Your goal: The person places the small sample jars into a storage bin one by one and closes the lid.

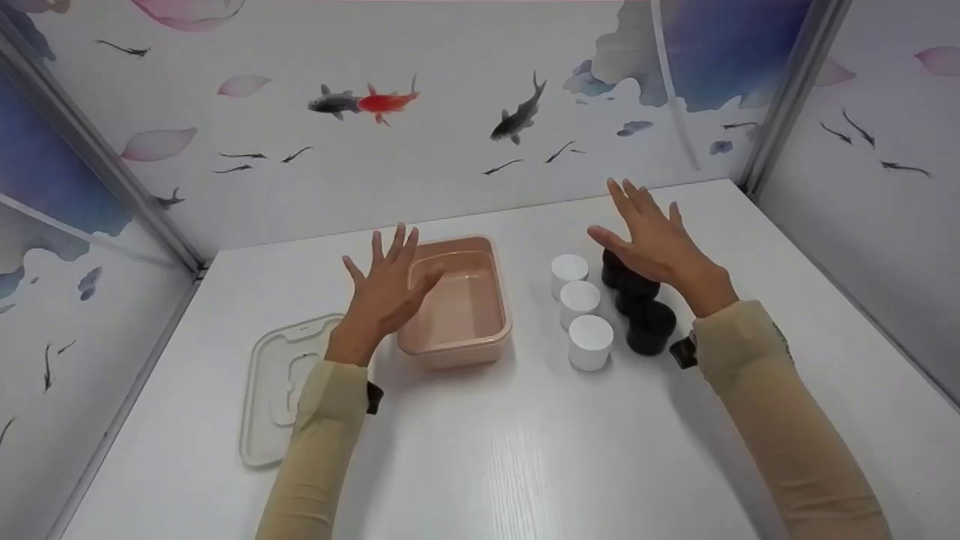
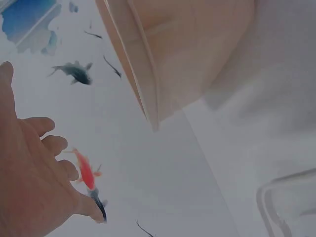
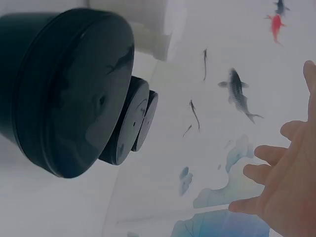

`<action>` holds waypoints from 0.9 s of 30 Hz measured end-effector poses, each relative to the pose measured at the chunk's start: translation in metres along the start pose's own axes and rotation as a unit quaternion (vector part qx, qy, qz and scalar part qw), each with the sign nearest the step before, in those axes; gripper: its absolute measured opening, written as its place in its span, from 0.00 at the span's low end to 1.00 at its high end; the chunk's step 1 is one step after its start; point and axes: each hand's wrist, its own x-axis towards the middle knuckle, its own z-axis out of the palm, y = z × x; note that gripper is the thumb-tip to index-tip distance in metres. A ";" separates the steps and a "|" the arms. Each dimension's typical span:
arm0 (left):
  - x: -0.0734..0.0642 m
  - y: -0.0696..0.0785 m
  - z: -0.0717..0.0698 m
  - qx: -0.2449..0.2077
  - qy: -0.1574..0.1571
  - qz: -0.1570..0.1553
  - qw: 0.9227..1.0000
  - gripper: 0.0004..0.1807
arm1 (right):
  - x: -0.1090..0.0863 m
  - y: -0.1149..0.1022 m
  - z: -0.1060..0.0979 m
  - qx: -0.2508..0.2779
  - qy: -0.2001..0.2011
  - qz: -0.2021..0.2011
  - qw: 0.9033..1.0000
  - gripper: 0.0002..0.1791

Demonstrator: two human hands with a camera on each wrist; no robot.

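My left hand (image 1: 386, 292), fingers spread and holding nothing, hovers over the left side of a pink plastic box (image 1: 457, 349). The box is uncovered, and its visible inside is bare. My right hand (image 1: 660, 240) is also spread with nothing in it, above a row of black lidded jars (image 1: 651, 328). It partly hides the farther jars in the head view; the right wrist view shows three black jars (image 3: 94, 94) lined up. Left of them stand three white jars (image 1: 590, 343) in a row.
A pale rectangular lid (image 1: 259, 405) lies flat on the white table (image 1: 465, 465) at the left, partly covered by my left forearm. Panels (image 1: 450, 172) painted with fish and petals enclose the table at the back and both sides.
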 end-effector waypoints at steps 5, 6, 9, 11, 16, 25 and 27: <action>-0.010 0.001 0.006 -0.051 0.017 0.003 0.999 0.45 | -0.016 0.003 0.001 0.050 0.029 -0.006 0.998 0.49; -0.012 0.001 0.007 -0.059 0.018 0.003 0.998 0.45 | -0.018 0.004 0.001 0.060 0.030 -0.007 0.998 0.48; -0.019 -0.001 0.009 -0.099 0.024 0.003 0.995 0.44 | -0.025 0.008 0.005 0.100 0.029 -0.011 0.995 0.45; -0.023 -0.004 0.009 -0.124 0.029 0.000 0.992 0.43 | -0.029 0.012 0.007 0.137 0.025 -0.017 0.990 0.43; -0.032 -0.009 0.012 -0.176 0.044 -0.010 0.983 0.41 | -0.040 0.024 0.014 0.212 0.032 -0.043 0.976 0.39; -0.042 -0.016 0.027 -0.267 0.047 -0.085 0.959 0.38 | -0.054 0.056 0.024 0.311 0.007 -0.064 0.948 0.27; -0.042 -0.018 0.029 -0.277 0.045 -0.101 0.955 0.37 | -0.058 0.064 0.026 0.325 -0.012 -0.063 0.943 0.26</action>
